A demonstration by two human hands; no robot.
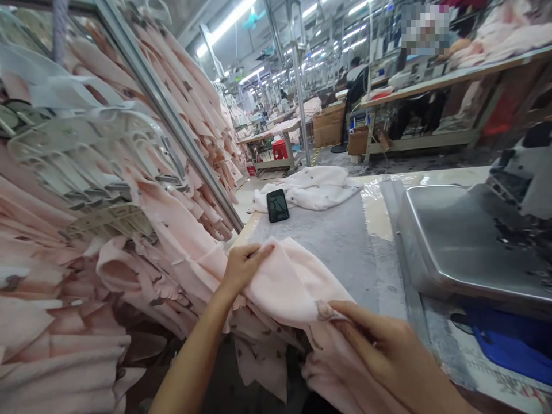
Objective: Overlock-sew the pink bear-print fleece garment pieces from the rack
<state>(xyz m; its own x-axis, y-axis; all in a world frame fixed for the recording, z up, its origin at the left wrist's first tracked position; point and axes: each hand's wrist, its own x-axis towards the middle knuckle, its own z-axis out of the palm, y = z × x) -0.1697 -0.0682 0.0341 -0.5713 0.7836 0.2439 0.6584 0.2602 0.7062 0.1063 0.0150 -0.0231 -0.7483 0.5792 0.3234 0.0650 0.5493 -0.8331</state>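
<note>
Two hands — left hand (242, 265), right hand (379, 345) — pinching pink garment (288, 284).

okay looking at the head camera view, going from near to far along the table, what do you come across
Right hand and left hand gripping the pink garment at the near table edge → black phone lying flat → pale garment pile at the far end → red stool on the floor beyond.

1. Ceiling: rows of fluorescent tube lights (224, 26), lit.
2. Hall beyond the fingers: long wooden worktables (452, 77), a red stool (280, 149), cardboard boxes (328, 126).
3. Floor: grey concrete (414, 161).
4. Left: a slanting metal rack post (172, 115).
</note>
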